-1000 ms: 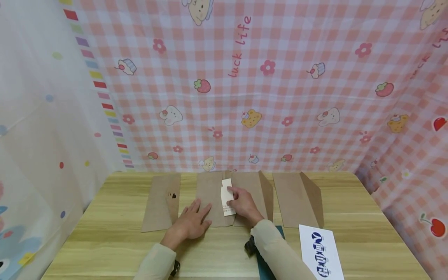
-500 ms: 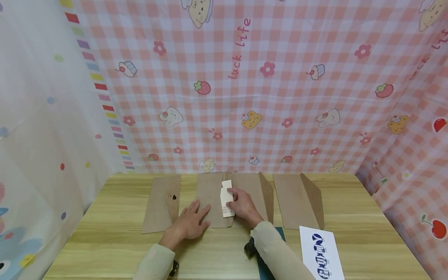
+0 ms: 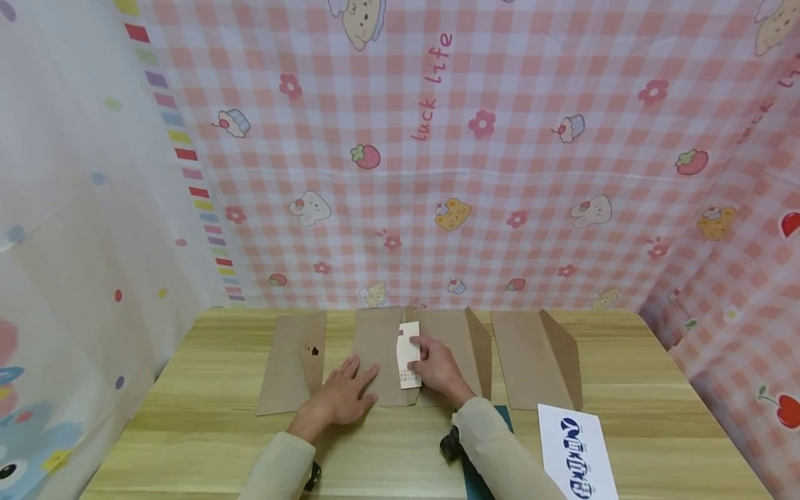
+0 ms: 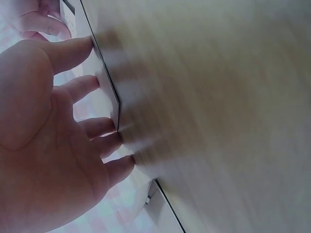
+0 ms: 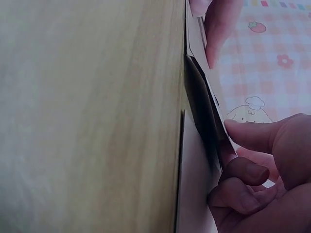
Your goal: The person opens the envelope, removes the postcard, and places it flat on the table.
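Note:
My right hand [image 3: 440, 369] pinches a white card [image 3: 406, 355] with small red print between thumb and fingers. The card lies at the right edge of a brown paper envelope [image 3: 377, 332], its left part apparently tucked under the envelope's front. In the right wrist view, the thumb [image 5: 252, 136] is on the card's upper face and curled fingers are below; a dark gap shows beneath. With fingers spread, my left hand [image 3: 340, 399] rests on the same envelope's lower left, fingertips [image 4: 87, 85] on the paper in the left wrist view.
A closed envelope [image 3: 282, 361] lies left. Two with raised flaps, a nearer envelope [image 3: 442, 328] and a farther envelope [image 3: 521, 361], lie right. A white sheet [image 3: 553, 451] with navy print and a dark green flat item [image 3: 476, 479], partly under my right sleeve, lie in front.
The card's upper red print shows a little more than before, and the card has shifted very slightly. Both hands keep nearly the same place; the head view has moved slightly.

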{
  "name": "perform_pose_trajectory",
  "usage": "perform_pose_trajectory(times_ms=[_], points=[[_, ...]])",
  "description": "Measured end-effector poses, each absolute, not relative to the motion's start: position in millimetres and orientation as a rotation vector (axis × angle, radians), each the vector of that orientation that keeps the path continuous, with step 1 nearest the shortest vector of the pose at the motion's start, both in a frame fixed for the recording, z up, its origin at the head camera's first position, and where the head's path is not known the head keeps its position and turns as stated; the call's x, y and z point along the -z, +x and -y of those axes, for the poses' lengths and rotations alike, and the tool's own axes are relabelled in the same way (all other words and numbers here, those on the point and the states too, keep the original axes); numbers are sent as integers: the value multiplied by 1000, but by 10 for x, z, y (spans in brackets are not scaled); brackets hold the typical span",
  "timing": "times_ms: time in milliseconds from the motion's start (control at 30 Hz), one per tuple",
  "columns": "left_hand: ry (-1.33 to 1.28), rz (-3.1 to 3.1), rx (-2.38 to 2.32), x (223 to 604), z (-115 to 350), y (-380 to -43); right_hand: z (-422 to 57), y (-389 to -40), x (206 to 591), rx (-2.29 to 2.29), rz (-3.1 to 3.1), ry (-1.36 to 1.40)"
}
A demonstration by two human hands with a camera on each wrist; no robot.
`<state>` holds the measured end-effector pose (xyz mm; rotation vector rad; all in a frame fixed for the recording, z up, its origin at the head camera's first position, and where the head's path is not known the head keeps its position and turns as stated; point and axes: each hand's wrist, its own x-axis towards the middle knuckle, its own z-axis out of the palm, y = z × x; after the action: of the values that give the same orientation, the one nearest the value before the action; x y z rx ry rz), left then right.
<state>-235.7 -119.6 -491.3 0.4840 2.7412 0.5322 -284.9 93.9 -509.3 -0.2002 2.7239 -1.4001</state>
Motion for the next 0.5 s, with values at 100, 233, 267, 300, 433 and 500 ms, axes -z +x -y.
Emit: perform_pose_trajectory(times_ms=[100, 233, 267, 300, 433, 500], points=[[482, -2740, -532, 4909, 1193, -2359, -940, -2840, 5080, 1407, -2721, -202], [475, -2739, -517, 4914, 1192, -2364, -942, -2826, 5064, 1416, -2719, -202], [473, -2738, -514, 4915, 1192, -2363, -942, -2823, 5061, 1417, -2720, -204], [471, -2737, -514, 4913, 1191, -2361, -944, -2819, 5058, 1416, -2724, -214], [469, -2732, -521, 4908, 1190, -2357, -947, -2810, 5052, 1415, -2724, -214], [469, -2733, -520, 4907, 1191, -2358, -950, -2810, 5059, 1410, -2724, -213]])
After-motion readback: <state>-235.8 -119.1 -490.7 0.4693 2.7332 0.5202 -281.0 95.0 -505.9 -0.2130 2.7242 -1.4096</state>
